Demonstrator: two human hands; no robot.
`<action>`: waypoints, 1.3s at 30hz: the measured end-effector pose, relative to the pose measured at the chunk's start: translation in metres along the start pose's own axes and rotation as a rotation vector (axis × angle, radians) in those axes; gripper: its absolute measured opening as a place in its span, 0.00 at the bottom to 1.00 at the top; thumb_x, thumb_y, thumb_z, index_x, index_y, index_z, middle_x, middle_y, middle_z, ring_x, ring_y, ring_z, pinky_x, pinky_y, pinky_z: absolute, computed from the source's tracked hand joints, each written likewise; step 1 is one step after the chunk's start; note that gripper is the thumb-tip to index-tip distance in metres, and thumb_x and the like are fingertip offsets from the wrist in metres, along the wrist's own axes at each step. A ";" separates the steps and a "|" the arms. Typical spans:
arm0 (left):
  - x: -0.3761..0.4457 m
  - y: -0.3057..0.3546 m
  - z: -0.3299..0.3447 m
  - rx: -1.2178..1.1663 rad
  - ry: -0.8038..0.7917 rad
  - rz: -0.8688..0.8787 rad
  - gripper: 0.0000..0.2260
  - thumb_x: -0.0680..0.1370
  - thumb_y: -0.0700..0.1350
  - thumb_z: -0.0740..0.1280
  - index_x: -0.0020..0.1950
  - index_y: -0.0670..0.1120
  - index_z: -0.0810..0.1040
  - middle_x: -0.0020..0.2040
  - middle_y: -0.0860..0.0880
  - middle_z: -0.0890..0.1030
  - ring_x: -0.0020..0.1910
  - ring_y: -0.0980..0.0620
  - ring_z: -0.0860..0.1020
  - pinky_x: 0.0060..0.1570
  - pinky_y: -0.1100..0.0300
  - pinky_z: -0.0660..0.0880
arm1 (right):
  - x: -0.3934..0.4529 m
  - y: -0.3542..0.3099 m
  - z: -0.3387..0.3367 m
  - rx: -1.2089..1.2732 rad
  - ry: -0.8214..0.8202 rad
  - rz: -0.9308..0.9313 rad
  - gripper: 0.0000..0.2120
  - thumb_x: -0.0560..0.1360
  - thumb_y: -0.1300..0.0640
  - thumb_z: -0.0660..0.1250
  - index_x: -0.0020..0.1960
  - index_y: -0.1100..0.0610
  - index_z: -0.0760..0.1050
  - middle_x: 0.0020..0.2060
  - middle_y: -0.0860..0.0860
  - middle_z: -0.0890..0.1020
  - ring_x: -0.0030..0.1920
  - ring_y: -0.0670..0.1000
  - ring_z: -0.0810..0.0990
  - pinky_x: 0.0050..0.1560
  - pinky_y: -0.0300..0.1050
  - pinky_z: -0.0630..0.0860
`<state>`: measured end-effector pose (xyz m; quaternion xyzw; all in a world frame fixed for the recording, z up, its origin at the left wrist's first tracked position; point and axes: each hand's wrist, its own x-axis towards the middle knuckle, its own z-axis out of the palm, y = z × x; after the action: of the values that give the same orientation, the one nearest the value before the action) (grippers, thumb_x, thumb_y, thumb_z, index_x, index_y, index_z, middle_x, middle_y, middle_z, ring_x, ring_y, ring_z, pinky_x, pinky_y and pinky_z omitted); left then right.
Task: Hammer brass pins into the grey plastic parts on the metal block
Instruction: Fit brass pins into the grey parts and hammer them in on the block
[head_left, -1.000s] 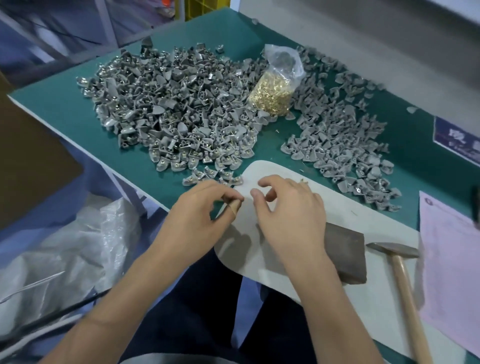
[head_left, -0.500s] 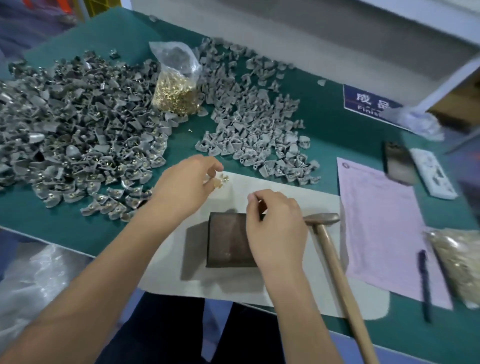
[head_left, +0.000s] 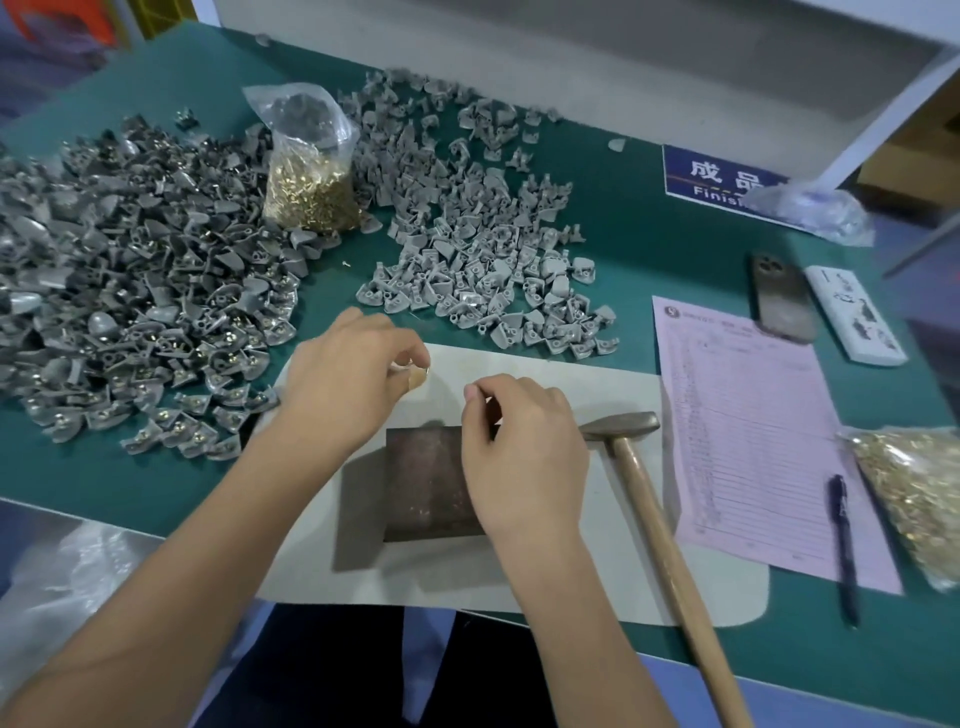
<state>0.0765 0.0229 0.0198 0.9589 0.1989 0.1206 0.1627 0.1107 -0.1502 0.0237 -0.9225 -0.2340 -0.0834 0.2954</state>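
From your head camera, your left hand (head_left: 353, 387) pinched small brass pins (head_left: 422, 375) above the white mat (head_left: 561, 582). Your right hand (head_left: 522, 457) was curled over the metal block (head_left: 423, 483); I could not tell what it held. The hammer (head_left: 652, 525) lay just beside it.

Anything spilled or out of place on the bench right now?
One stray brass pin lies alone on the green mat, between the pin bag and the two grey part piles. Nothing else stands out.

Bench: green-topped table (head_left: 649, 249) — white front edge.
Behind: pale grey wall (head_left: 571, 57).
Right: white shelf frame (head_left: 883, 119).
Light: even — soft shadows.
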 end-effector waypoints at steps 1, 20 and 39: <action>0.001 0.001 -0.001 0.041 -0.001 0.018 0.02 0.77 0.54 0.70 0.49 0.60 0.81 0.46 0.59 0.76 0.53 0.55 0.70 0.40 0.56 0.69 | 0.000 0.000 0.000 -0.001 0.001 -0.002 0.08 0.81 0.49 0.64 0.49 0.49 0.80 0.41 0.46 0.82 0.45 0.53 0.74 0.39 0.49 0.73; 0.022 0.019 0.003 0.178 -0.020 0.013 0.12 0.75 0.60 0.70 0.40 0.54 0.80 0.42 0.56 0.79 0.53 0.51 0.76 0.37 0.57 0.66 | 0.000 -0.001 -0.003 0.022 -0.007 0.007 0.09 0.81 0.49 0.63 0.47 0.51 0.80 0.41 0.47 0.82 0.45 0.53 0.74 0.40 0.49 0.72; 0.015 0.032 0.004 -0.439 -0.197 0.086 0.02 0.76 0.54 0.71 0.44 0.58 0.83 0.42 0.61 0.82 0.44 0.62 0.78 0.45 0.56 0.75 | 0.004 0.008 -0.008 0.523 0.062 0.169 0.09 0.78 0.61 0.69 0.56 0.51 0.81 0.45 0.43 0.83 0.42 0.44 0.80 0.46 0.37 0.76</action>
<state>0.1018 0.0002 0.0296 0.9152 0.1100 0.0735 0.3806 0.1177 -0.1593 0.0277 -0.8283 -0.1607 -0.0233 0.5362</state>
